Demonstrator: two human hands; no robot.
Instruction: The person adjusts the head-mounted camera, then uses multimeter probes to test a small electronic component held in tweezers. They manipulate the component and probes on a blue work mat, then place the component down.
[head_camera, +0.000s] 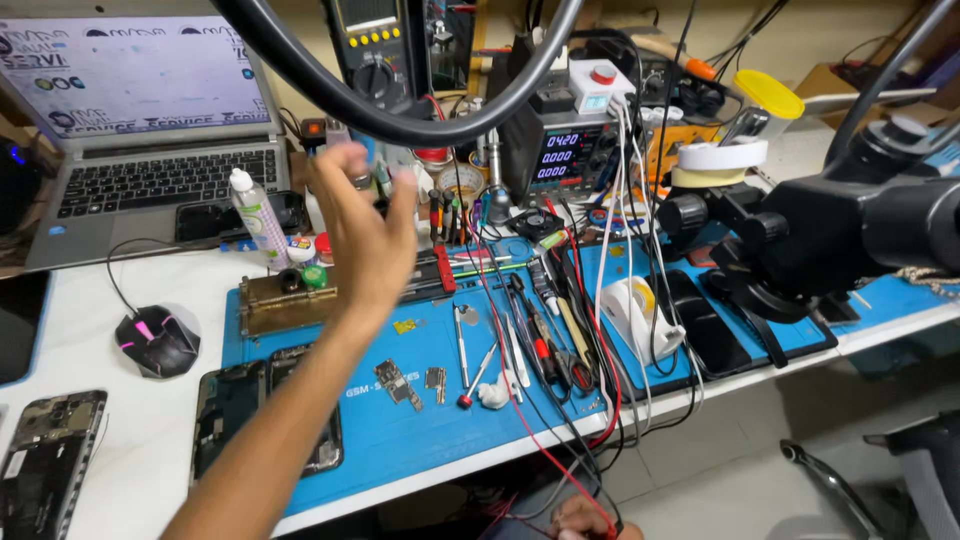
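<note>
left hand (365, 225) raised, fingers up, near upright white bottle (258, 215)

My left hand (362, 225) is raised over the work mat (420, 420), reaching toward the tool cluster (450, 205) just behind it. Left of it stands a bottle (258, 218), with the laptop (140, 120) beyond. Below it lie circuit boards (398, 382); screwdrivers (500, 345) lie to its right.
</note>
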